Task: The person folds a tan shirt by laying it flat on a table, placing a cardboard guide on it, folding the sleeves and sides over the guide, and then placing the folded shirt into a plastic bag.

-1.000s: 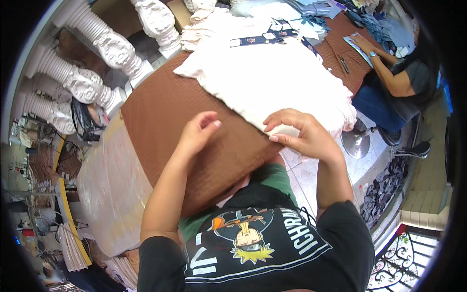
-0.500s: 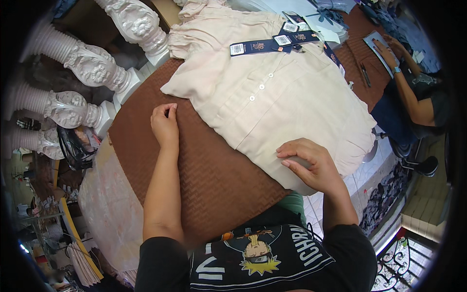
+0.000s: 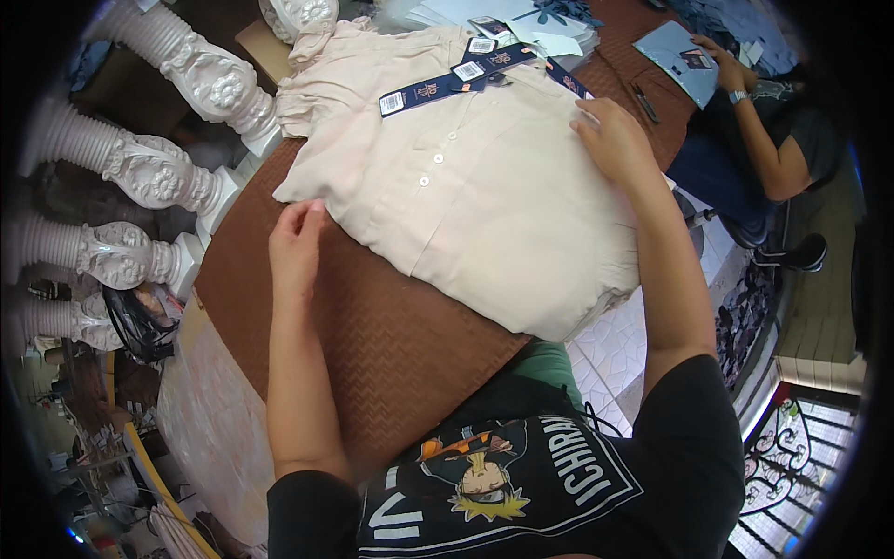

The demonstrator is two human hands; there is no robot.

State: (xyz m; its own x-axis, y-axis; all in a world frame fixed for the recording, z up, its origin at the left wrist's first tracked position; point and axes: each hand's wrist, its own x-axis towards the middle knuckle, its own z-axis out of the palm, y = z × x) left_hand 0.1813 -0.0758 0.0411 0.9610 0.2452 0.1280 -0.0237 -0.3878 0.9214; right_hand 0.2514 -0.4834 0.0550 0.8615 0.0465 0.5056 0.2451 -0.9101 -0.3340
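Observation:
A pile of cream buttoned garments [image 3: 494, 205] lies across the table, with white buttons [image 3: 439, 159] down the front of the top one and gathered ruffles at its far left. Dark blue hang tags [image 3: 456, 82] with white labels lie across the upper part. My left hand [image 3: 296, 252] is at the pile's left corner, fingers bent together and tips at the cloth's edge; whether cloth is pinched between them is hidden. Farther right, my right hand [image 3: 615, 140] reaches over the pile, its fingers stretched out on the cloth near the end of one tag.
The table has a brown textured cover [image 3: 400, 345]. White carved balusters [image 3: 209, 79] line its left side. Scissors [image 3: 644, 102] lie at the far right, near a co-worker's hand [image 3: 726, 65] holding a folded light blue garment [image 3: 675, 61]. Papers [image 3: 503, 14] lie at the back.
My right hand has moved from the pile's near edge to its far right side, by the tags. My left hand has come up against the cloth's left corner. The co-worker's blue garment is raised more into view.

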